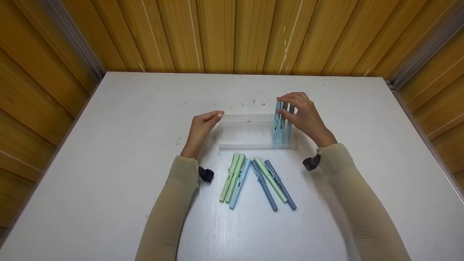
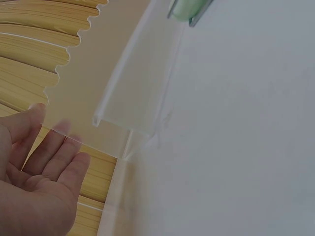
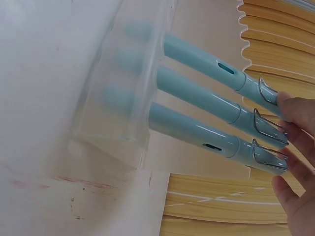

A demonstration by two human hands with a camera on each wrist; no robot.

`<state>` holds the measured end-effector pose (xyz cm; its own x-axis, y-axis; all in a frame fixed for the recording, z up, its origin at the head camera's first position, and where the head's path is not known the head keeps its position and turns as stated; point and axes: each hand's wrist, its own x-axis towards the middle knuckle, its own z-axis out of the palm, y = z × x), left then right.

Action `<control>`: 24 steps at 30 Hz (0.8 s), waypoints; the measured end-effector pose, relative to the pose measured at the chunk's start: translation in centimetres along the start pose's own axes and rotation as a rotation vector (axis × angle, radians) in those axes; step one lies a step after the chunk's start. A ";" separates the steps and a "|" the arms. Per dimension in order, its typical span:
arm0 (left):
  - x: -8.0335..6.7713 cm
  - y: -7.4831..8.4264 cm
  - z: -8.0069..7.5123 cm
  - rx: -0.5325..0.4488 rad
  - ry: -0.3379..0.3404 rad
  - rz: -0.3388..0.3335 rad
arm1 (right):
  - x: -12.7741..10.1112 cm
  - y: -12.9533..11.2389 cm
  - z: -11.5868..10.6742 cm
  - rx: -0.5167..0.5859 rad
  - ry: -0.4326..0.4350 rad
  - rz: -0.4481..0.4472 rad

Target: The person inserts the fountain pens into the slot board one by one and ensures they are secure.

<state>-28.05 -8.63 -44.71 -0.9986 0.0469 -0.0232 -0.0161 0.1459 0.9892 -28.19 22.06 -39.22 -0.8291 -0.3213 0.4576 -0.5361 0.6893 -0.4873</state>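
A clear plastic pen holder point(image 1: 258, 146) stands on the white table point(image 1: 108, 163). Three light blue pens point(image 1: 281, 125) stand upright in its right end; in the right wrist view the blue pens point(image 3: 197, 93) pass through the holder point(image 3: 123, 98). My right hand point(image 1: 307, 116) curls its fingers point(image 3: 295, 115) over their clipped caps. My left hand point(image 1: 203, 127) is at the holder's left end, its straight fingers point(image 2: 49, 147) touching the edge of the back panel point(image 2: 98, 73). Several loose pens point(image 1: 253, 179), green, light blue and grey-blue, lie in front of the holder.
Wooden slat walls point(image 1: 232, 32) close in the table at the back and both sides. A green pen tip point(image 2: 189, 9) shows beside the holder's front rail. Small black wrist cameras point(image 1: 206, 174) sit on both beige sleeves.
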 end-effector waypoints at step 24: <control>-0.2 0.0 0.0 -0.018 -0.005 0.019 | -0.3 -0.5 -0.1 0.011 -0.032 0.071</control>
<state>-27.86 -8.63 -44.70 -0.9985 0.0544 -0.0046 0.0024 0.1274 0.9919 -27.68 21.89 -39.05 -0.8697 -0.2928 0.3973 -0.4773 0.7040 -0.5259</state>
